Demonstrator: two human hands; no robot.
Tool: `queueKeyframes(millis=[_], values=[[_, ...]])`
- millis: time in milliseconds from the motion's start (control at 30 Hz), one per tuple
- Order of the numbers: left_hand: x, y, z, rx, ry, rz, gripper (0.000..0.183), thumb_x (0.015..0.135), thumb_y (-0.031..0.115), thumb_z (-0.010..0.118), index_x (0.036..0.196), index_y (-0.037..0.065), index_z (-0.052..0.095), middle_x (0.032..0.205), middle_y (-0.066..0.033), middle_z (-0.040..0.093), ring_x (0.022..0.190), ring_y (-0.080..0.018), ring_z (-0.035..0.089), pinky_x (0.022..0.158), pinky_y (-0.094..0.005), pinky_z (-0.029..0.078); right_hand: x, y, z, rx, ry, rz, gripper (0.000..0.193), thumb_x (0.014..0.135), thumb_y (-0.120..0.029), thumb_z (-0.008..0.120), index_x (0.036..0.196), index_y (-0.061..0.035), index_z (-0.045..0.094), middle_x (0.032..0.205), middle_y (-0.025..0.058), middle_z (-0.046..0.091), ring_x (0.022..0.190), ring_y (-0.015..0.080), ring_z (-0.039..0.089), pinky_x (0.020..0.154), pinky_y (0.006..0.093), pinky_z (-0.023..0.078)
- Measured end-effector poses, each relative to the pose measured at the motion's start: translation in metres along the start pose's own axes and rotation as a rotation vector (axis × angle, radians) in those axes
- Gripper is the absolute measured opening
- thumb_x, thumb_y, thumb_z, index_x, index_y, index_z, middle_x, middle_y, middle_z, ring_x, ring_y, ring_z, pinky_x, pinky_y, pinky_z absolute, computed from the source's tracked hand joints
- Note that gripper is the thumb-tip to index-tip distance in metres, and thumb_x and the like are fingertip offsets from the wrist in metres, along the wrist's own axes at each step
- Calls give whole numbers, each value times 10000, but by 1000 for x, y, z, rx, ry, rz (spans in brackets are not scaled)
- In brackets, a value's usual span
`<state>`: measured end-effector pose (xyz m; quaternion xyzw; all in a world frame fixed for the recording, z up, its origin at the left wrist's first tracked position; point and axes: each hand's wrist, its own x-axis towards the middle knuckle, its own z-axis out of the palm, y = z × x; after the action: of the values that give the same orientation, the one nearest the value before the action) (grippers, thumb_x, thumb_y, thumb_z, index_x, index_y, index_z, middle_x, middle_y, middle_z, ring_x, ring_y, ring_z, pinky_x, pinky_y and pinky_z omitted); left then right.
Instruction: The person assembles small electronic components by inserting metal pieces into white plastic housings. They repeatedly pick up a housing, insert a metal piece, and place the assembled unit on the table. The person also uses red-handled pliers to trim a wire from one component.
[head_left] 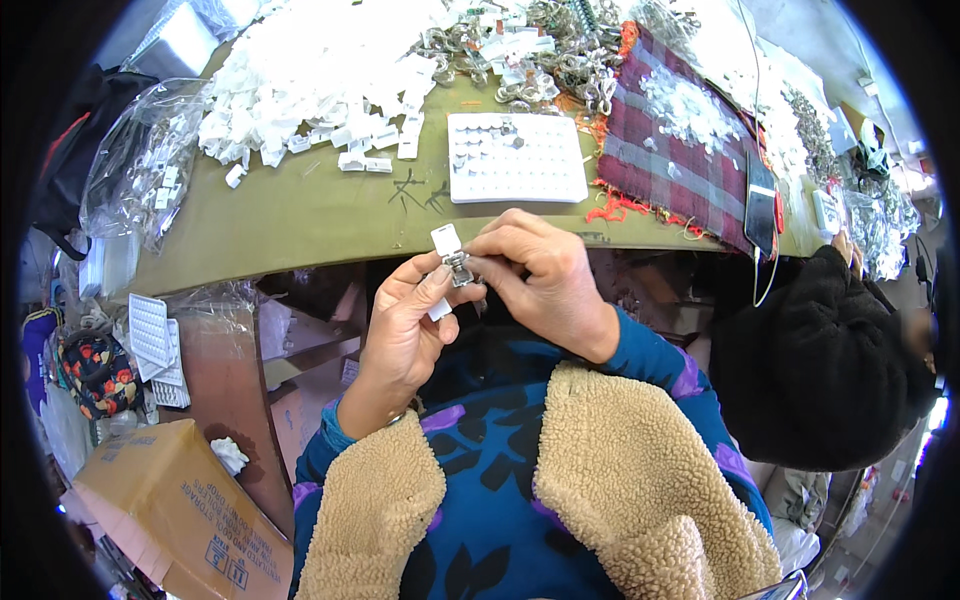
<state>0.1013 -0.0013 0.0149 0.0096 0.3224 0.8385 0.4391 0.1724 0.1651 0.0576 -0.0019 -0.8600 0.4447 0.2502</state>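
head view: two hands [395, 330] [545, 275] hold one metal piece [459, 266]

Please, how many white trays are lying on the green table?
1: the white tray near the edge of the table, just beyond the right hand. Others may be hidden under the white heap.

Bright overall. White pieces [310, 75] upper left-of-center blown out. Black coat [820, 370] at right nearly detailless. Fisheye bends surface [300, 205] edge; rim vignetted black, far-right rim smeared.
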Motion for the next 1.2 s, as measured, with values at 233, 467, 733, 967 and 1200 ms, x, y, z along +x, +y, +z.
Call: queueKeyframes(millis=[233,467,733,967,1200], values=[[-12,-7,1,98,3,50,180,957,102,628,1105,0,626,923,-97,693,781,-179,701,426,-188,463,-10,-6,6,-12,-21,-103,104,783,5,703,876,11,658,791,148,637,711,314,643,611,354,508],[-26,-14,-5,-44,3,-27,151,958,131,634,1044,8,635,867,-48,650,669,-101,612,435,-170,410,-18,-2,4,169,-199,-119,98,794,-46,710,852,17,662,797,159,628,708,327,632,626,377,513],[-34,-5,-3,97,94,59,137,936,126,660,1013,14,647,809,-27,648,634,-69,589,430,-155,367,-36,-5,25,-1,-57,-422,280,842,-112,715,1067,45,661,967,165,621,787,277,635,691,353,530],[-39,-5,-2,245,-45,-23,104,868,27,643,950,-34,627,868,-131,695,626,-119,652,395,-158,397,-46,8,21,625,-77,430,272,995,-198,577,939,40,695,763,10,618,670,64,560,593,211,444],[-37,-21,5,419,-9,-64,55,849,18,606,799,-5,595,808,-158,668,525,-95,588,364,-161,363,-54,-1,19,753,-149,602,217,918,-208,708,920,2,652,743,6,635,624,51,569,532,202,439]])
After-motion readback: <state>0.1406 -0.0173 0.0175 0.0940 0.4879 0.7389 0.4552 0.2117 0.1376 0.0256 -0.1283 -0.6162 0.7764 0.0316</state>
